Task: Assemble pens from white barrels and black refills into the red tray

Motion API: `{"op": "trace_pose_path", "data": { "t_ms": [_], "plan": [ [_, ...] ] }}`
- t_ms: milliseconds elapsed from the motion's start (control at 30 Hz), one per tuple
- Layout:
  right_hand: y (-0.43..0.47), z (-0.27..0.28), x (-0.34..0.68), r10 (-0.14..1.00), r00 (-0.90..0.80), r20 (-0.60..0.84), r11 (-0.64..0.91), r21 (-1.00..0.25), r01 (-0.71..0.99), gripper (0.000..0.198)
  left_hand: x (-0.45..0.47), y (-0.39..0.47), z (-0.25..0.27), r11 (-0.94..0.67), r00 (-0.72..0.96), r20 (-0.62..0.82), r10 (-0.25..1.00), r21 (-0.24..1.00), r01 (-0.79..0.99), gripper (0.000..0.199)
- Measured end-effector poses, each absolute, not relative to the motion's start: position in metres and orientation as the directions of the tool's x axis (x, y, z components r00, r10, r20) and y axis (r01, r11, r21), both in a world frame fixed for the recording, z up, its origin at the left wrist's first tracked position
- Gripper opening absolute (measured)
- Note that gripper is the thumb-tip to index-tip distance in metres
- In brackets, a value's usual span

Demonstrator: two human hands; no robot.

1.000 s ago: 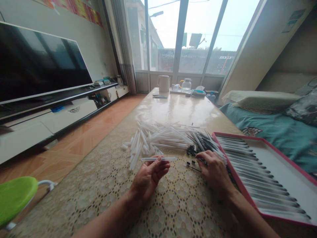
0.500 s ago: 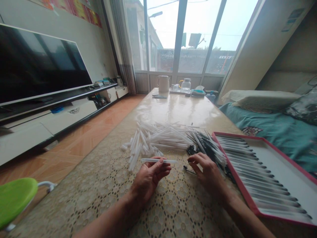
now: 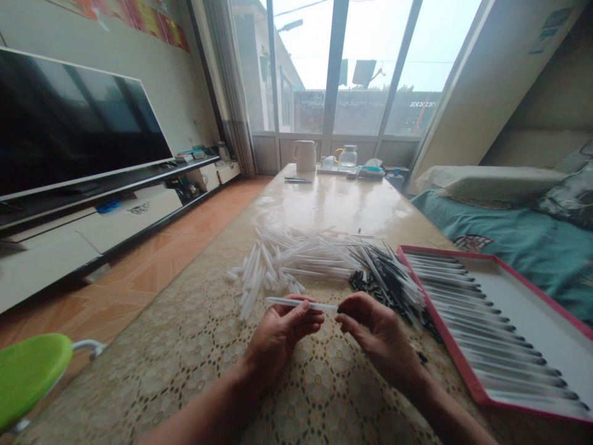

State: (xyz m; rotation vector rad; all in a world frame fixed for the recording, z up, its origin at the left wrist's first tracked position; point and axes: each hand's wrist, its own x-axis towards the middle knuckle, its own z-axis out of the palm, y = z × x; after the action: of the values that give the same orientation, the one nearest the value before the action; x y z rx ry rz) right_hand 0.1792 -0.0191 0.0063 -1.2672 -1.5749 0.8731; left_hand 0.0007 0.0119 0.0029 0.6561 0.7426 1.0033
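Held between the thumb and fingers of my left hand (image 3: 285, 324) is a translucent white pen barrel (image 3: 301, 303), nearly level and pointing left to right. At its right end, my right hand (image 3: 370, 324) pinches a small black pen end plug (image 3: 340, 311). The plug meets the barrel's end; how far it sits inside cannot be made out. Beyond my hands lies a heap of white pen barrels (image 3: 306, 250). Right of it are a pile of small black plugs (image 3: 361, 281) and a bundle of thin dark pen refills (image 3: 389, 275).
A red-rimmed box (image 3: 467, 386) at the right holds a row of pens with black ends (image 3: 504, 352). Far along the patterned table (image 3: 208, 371) stand a beige kettle (image 3: 304, 156) and a glass jug (image 3: 347, 157). A green stool (image 3: 34, 377) is at the left.
My right hand has moved left from beside the black parts and brought the black plug to the barrel's right end. My left hand has stayed nearly in place, the barrel tilting slightly.
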Motion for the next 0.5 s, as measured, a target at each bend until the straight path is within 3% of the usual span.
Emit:
{"op": "trace_pose_path", "data": {
  "t_ms": [300, 500],
  "plan": [
    [-0.019, 0.009, 0.176, 0.992, -0.026, 0.127, 0.13, -0.974, 0.186, 0.023, 0.0, 0.014, -0.004, 0.368, 0.369, -0.203, 0.907, 0.807, -0.462, 0.018],
    [-0.018, -0.004, 0.178, 0.996, -0.053, 0.071, 0.083, -0.963, 0.255, 0.039, 0.001, 0.014, -0.002, 0.365, 0.386, -0.197, 0.901, 0.826, -0.43, 0.019]
  ]
}}
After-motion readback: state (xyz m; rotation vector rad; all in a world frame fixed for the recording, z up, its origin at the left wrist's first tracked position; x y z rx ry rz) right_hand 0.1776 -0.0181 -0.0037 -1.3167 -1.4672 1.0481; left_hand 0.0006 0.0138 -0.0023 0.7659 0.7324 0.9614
